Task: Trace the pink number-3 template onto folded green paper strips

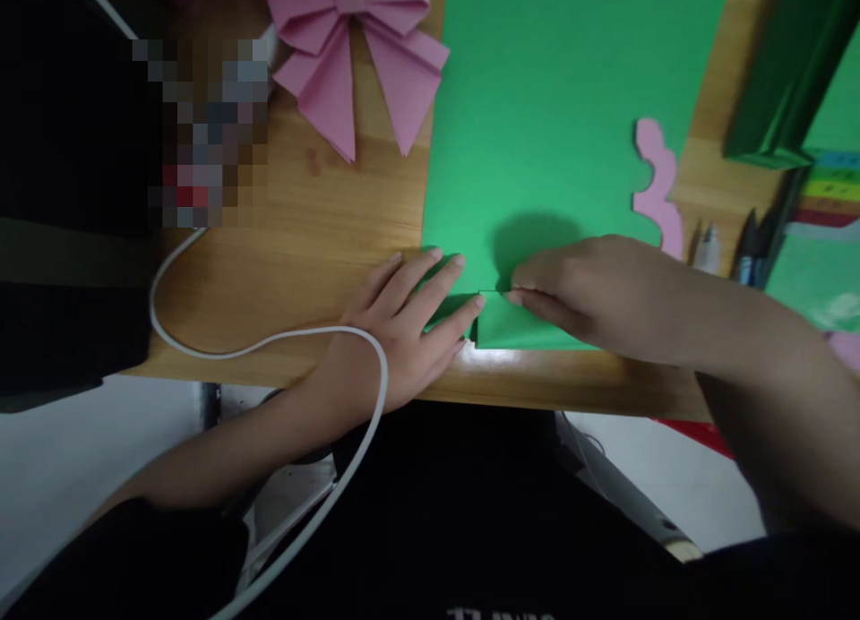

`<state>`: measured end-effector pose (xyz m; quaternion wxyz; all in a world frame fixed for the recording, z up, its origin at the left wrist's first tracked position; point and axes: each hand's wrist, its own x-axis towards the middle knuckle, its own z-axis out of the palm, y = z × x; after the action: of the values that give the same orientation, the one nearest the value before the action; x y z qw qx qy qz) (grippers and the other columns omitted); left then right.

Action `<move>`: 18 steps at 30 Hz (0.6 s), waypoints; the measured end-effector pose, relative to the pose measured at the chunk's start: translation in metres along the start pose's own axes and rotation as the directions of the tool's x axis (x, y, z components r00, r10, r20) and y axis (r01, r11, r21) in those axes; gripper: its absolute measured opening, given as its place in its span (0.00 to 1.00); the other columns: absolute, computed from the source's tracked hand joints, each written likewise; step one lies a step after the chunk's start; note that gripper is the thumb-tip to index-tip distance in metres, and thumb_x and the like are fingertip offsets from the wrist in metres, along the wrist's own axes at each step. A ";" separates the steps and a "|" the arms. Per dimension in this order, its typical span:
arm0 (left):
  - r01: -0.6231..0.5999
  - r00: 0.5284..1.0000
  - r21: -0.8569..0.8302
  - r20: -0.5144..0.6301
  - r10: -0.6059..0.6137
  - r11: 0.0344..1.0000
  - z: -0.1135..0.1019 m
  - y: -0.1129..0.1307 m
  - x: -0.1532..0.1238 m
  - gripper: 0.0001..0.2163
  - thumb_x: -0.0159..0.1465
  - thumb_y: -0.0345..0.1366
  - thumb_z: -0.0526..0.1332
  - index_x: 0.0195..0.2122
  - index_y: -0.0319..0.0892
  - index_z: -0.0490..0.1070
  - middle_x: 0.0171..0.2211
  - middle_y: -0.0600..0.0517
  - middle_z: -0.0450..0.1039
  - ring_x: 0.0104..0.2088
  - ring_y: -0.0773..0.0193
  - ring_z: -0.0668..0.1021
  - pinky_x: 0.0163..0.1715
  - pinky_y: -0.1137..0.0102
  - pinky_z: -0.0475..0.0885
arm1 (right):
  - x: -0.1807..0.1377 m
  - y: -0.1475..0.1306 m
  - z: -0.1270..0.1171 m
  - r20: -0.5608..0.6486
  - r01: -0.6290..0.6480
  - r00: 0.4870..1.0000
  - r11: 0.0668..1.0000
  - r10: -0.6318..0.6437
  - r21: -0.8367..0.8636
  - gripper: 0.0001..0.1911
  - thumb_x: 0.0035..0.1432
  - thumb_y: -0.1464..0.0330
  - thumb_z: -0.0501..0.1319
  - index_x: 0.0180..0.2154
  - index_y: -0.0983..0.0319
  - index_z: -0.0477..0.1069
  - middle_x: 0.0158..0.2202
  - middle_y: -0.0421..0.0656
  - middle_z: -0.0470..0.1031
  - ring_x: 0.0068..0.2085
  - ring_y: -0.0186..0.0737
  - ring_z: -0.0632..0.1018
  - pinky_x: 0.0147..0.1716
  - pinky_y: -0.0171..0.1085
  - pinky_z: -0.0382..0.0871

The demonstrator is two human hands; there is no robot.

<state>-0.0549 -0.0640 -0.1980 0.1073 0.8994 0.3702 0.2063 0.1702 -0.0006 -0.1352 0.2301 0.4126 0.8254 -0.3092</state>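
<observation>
A large green paper sheet (pixel 564 109) lies on the wooden table (pixel 322 235), its near edge folded up into a narrow flap (pixel 517 326). My left hand (pixel 403 324) lies flat with fingers stretched out, pressing the sheet's near left corner. My right hand (pixel 578 288) is curled over the fold, its fingertips pinched down on the flap's crease just right of the left fingertips.
A pink folded paper bow (pixel 363 55) lies at the back left. A pink scalloped paper scrap (pixel 662 190) rests at the sheet's right edge. Pens (pixel 745 248), coloured paper and a dark green folded stack (pixel 786 73) sit at right. A white cable (pixel 269 342) crosses my left wrist.
</observation>
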 end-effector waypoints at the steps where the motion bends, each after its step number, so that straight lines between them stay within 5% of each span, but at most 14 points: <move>1: -0.003 1.000 0.003 -0.003 0.003 1.000 0.000 0.000 0.000 0.13 0.70 0.37 0.57 0.53 0.43 0.73 0.60 0.42 0.69 0.61 0.49 0.70 0.60 0.52 0.65 | 0.000 0.001 0.001 -0.010 0.011 1.000 1.000 -0.011 -0.001 0.17 0.66 0.66 0.50 0.27 0.61 0.70 0.23 0.42 0.69 0.23 0.35 0.63 0.26 0.37 0.49; 5: -0.016 1.000 0.024 0.016 0.016 1.000 -0.001 0.001 0.000 0.13 0.69 0.36 0.58 0.53 0.42 0.73 0.60 0.40 0.69 0.61 0.47 0.70 0.59 0.51 0.66 | -0.004 0.002 0.001 -0.046 0.010 0.999 1.000 -0.011 -0.009 0.18 0.67 0.65 0.50 0.29 0.62 0.72 0.24 0.42 0.71 0.23 0.36 0.66 0.25 0.38 0.51; 8: -0.023 1.000 0.037 0.020 0.022 0.999 -0.001 0.001 0.000 0.13 0.69 0.36 0.58 0.53 0.42 0.73 0.60 0.40 0.69 0.61 0.45 0.70 0.58 0.50 0.67 | -0.020 -0.005 0.004 -0.279 -0.032 0.960 0.993 0.000 -0.109 0.19 0.69 0.62 0.49 0.34 0.63 0.74 0.29 0.46 0.76 0.29 0.42 0.74 0.29 0.40 0.59; 11: -0.029 0.999 0.036 0.030 0.028 0.999 -0.001 0.001 -0.001 0.14 0.69 0.37 0.58 0.54 0.42 0.73 0.61 0.40 0.68 0.62 0.45 0.69 0.59 0.49 0.67 | -0.041 -0.019 0.017 -0.602 0.010 0.783 0.971 -0.157 -0.241 0.15 0.68 0.63 0.55 0.45 0.67 0.74 0.43 0.54 0.80 0.44 0.52 0.78 0.41 0.47 0.69; 13: -0.030 0.999 0.034 0.041 0.028 0.999 -0.001 0.000 -0.001 0.15 0.69 0.37 0.58 0.55 0.42 0.72 0.61 0.40 0.68 0.62 0.45 0.69 0.59 0.49 0.66 | -0.050 -0.030 0.033 -0.679 0.075 0.686 0.954 -0.262 -0.292 0.16 0.64 0.66 0.60 0.50 0.69 0.73 0.48 0.56 0.79 0.51 0.53 0.77 0.48 0.48 0.71; 18: -0.039 0.999 0.049 -0.007 0.039 0.998 0.001 0.000 -0.001 0.13 0.70 0.37 0.58 0.53 0.42 0.73 0.59 0.40 0.69 0.61 0.45 0.70 0.58 0.50 0.68 | -0.049 -0.048 0.085 -0.671 0.057 0.691 0.946 -0.269 -0.320 0.21 0.65 0.65 0.60 0.55 0.70 0.71 0.55 0.54 0.77 0.59 0.49 0.74 0.58 0.47 0.68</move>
<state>-0.0551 -0.0648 -0.1987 0.0797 0.9080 0.3579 0.2029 0.1683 -0.1090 -0.1484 -0.0772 0.3877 0.9181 -0.0296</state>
